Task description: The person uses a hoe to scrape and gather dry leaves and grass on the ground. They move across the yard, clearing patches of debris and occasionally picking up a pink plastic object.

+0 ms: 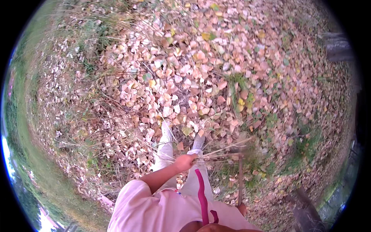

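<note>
In front of my legs, my left hand [186, 162] is closed around a bunch of dry grass stalks [222, 152], which fan out to the right. Low on the right, partly covered by my shirt, my right hand [242, 209] grips the lower end of a thin brown stick [240, 179]. This stick points away from me, and its far end meets the stalks. Motion blur there hides whether it carries a blade or head. A dark pink strap [201, 195] hangs down over my shirt.
Fallen leaves [185, 77] cover the ground, with green grass tufts [237, 87] among them. Dry twigs and tall stems [112, 100] stand on the left. A grey log or stump [339, 46] lies far right, and a dark post-like shape [307, 212] stands near right.
</note>
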Tool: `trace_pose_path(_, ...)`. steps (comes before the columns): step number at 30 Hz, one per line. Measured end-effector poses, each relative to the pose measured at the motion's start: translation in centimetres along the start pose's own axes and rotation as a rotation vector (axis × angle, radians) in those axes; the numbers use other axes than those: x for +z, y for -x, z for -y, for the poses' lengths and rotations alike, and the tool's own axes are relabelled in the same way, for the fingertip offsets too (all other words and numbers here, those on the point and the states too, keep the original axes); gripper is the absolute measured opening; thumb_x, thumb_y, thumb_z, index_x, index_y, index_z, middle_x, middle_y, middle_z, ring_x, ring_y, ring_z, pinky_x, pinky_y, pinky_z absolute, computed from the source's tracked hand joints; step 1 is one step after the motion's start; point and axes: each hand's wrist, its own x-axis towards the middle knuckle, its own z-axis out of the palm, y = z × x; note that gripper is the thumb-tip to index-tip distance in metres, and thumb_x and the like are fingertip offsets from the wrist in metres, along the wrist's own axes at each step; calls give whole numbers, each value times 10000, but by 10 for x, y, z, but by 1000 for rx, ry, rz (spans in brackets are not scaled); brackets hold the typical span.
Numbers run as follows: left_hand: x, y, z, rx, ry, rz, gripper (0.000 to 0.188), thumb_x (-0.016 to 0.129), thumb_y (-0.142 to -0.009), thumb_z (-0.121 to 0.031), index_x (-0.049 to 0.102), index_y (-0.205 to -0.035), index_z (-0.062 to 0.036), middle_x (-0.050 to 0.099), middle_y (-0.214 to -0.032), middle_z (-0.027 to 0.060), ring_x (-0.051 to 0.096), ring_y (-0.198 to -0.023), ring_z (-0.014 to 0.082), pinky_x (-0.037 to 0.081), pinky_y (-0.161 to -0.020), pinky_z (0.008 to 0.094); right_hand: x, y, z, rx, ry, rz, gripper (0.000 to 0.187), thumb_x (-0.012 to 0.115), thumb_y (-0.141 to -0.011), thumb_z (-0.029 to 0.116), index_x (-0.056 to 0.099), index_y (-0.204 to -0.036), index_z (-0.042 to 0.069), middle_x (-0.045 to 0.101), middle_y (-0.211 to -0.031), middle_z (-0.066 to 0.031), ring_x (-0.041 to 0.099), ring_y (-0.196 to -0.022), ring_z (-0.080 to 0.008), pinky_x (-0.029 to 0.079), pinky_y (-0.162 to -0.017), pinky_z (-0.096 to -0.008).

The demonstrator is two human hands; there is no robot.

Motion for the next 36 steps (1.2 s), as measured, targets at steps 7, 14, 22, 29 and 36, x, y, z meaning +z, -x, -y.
trace_pose_path(7, -184, 111, 58, -301, 93, -718, 201, 614, -784, -143, 605, -976, -86, 641, -814, 158, 621, -724, 311, 502, -644, 402, -33, -1, 104, -170, -335, -56, 338, 680, -657, 222, 572, -850, -34, 614, -718, -201, 622, -678, -342, 486, -617, -435)
trace_pose_path(14, -344, 252, 58, -368, 410, -1281, 143, 531, -897, -143, 552, -866, -5, 490, -680, -4, 381, -577, 95, 353, -490, 275, -176, 103, 256, -292, -961, 43, 208, 654, -748, 118, 488, -788, 0, 502, -565, -77, 482, -377, -153, 385, -332, -311)
trace_pose_path(22, -363, 301, 85, -329, 645, -1303, 263, 620, -849, -241, 587, -929, 7, 602, -764, 44, 504, -680, 124, 434, -634, 270, -264, 181, 328, -271, -1008, 101, 142, 573, -790, 92, 443, -779, 35, 474, -567, -44, 446, -389, -122, 366, -327, -292)
trace_pose_path(29, -371, 223, 37, -434, 124, -850, 358, 728, -696, -286, 570, -912, -49, 635, -768, 166, 617, -703, 327, 481, -631, 417, -308, 110, 388, -223, -1049, 192, 135, 565, -777, 70, 439, -814, 39, 455, -547, -38, 443, -389, -133, 364, -328, -295)
trace_pose_path(36, -416, 103, -28, -620, -38, -691, 384, 683, -724, -351, 542, -983, -106, 628, -755, 178, 606, -723, 375, 479, -640, 453, -395, -39, 484, -191, -1100, 305, 147, 638, -741, 73, 508, -726, 5, 504, -536, -65, 481, -399, -155, 392, -350, -310)
